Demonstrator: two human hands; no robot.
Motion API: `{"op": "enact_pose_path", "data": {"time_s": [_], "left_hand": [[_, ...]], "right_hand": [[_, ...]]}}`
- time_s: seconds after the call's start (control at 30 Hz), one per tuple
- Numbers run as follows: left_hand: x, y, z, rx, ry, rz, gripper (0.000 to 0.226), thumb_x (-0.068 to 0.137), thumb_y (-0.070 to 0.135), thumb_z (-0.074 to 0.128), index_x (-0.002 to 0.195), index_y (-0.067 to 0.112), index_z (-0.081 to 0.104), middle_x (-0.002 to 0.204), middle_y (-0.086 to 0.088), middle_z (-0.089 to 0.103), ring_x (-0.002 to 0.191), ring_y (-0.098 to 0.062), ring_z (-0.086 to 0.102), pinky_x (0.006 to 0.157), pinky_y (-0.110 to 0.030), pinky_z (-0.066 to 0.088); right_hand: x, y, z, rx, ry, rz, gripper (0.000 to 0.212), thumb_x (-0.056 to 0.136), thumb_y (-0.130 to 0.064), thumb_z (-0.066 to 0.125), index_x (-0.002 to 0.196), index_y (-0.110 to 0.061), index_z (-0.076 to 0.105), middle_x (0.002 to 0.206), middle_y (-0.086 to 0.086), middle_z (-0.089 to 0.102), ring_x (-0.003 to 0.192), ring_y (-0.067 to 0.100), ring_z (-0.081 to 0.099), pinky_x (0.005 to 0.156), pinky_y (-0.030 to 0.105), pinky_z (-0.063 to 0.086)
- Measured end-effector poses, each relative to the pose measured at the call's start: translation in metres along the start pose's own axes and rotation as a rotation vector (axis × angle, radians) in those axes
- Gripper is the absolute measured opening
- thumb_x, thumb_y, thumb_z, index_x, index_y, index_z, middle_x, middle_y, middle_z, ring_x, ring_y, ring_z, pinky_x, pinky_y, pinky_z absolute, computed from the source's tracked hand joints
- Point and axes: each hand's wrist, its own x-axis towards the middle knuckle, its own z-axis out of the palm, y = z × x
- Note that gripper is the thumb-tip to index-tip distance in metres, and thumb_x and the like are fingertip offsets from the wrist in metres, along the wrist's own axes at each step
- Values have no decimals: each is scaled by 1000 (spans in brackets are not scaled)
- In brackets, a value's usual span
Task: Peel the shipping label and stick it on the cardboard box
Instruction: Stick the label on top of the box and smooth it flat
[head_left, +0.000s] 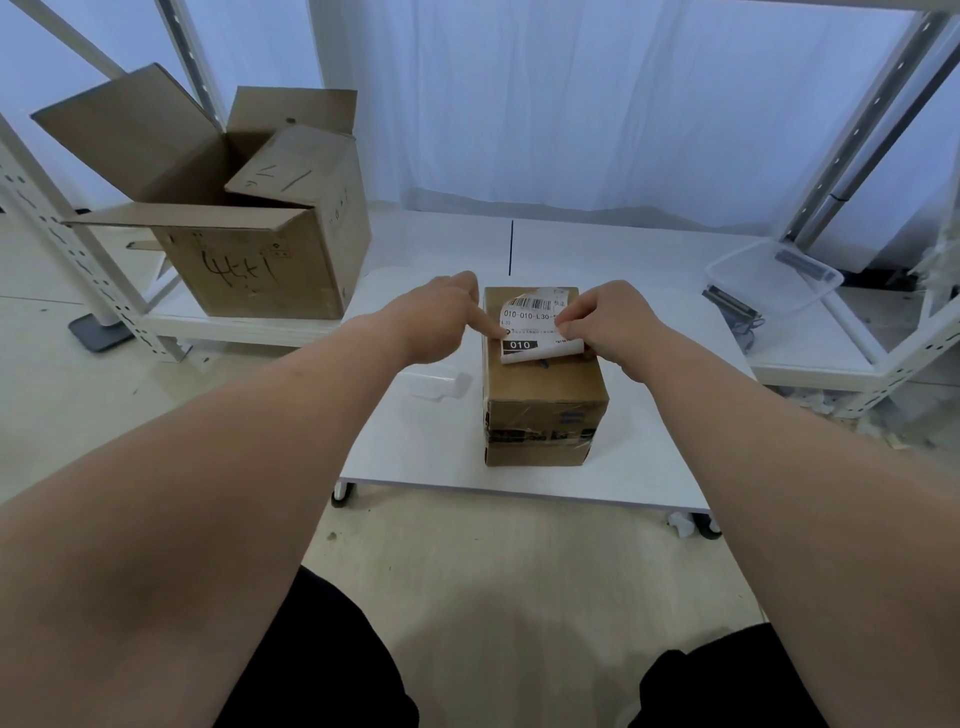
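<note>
Both hands meet atop the box (543, 410) on the worktop (415, 447). We note the left hand (441, 317) pressing a straight finger on the label (530, 325), the right hand (608, 325) pinching its right edge. The near edge curls up. We judge this the sticking step; the next move is smoothing it flat.

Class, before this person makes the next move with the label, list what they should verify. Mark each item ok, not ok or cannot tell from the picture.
1. Cardboard box stands flat on the table, top face up: ok.
2. Shipping label lies over the box top, printed side up: ok.
3. Left hand presses a fingertip on the label's left part: ok.
4. Right hand pinches the label's right edge: ok.
5. Label flat all over: not ok, its near edge curls up.
6. Backing fully peeled off: cannot tell.
</note>
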Motion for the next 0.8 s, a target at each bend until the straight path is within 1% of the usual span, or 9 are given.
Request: {"op": "enact_pose_path", "data": {"time_s": [0.1,0.17,0.27,0.37,0.43,0.53,0.67,0.7,0.8], "left_hand": [[0,3,1,-20,15,13,66,90,-12,33,126,36,59,101,4,36,91,-16,36,76,-26,30],[3,11,3,-45,-7,29,55,93,-4,38,128,35,57,103,2,37,92,-18,37,75,-27,31],[8,19,7,-91,-71,18,45,96,13,40,133,36,49,108,-2,39,99,-23,41,78,-28,33],[8,14,8,-69,-62,40,58,96,2,34,133,45,47,104,1,34,98,-21,37,87,-30,35],[7,6,6,-72,-30,26,65,93,-6,31,129,44,52,101,2,35,96,-20,37,87,-30,35],[7,4,6,-81,1,10,60,92,-6,35,125,39,58,102,1,37,97,-22,39,84,-30,37],[10,17,7,-58,-48,56,57,96,3,37,130,46,50,105,0,35,98,-21,36,87,-32,37],[11,17,7,-42,-64,63,59,97,2,35,131,49,47,105,0,34,97,-20,34,86,-31,35],[10,10,4,-31,-61,37,61,97,0,31,131,49,48,104,1,34,95,-18,33,81,-29,31]], "right_hand": [[-2,-1,0,-40,-13,-11,10,88,-9,62,91,-9,72,119,10,61,108,27,56,93,38,52],[-4,-2,-1,-46,-33,-17,12,88,-11,61,94,-10,72,116,8,60,103,23,55,92,34,51],[-9,-5,-7,-72,-110,-44,16,89,-7,59,98,-9,72,103,4,55,87,19,50,74,26,48],[-9,-1,-15,-98,-109,-54,15,87,-3,62,96,-8,73,85,-8,50,72,11,44,59,16,40],[-8,3,-21,-95,-81,-43,14,85,-3,64,94,-8,73,80,-14,48,76,10,45,63,18,39],[-7,5,-24,-74,-92,-23,14,84,-3,66,94,-7,74,89,-7,55,92,17,46,75,25,38],[-8,-6,-15,-43,-197,-41,21,83,-1,65,100,-9,74,111,7,57,95,20,48,65,21,45],[-7,-9,-13,-49,-206,-45,22,83,0,65,101,-10,74,115,9,59,95,21,49,69,24,47],[-5,-7,-17,-89,-166,-27,23,81,1,66,101,-8,74,120,13,63,108,32,55,92,39,47]]}}
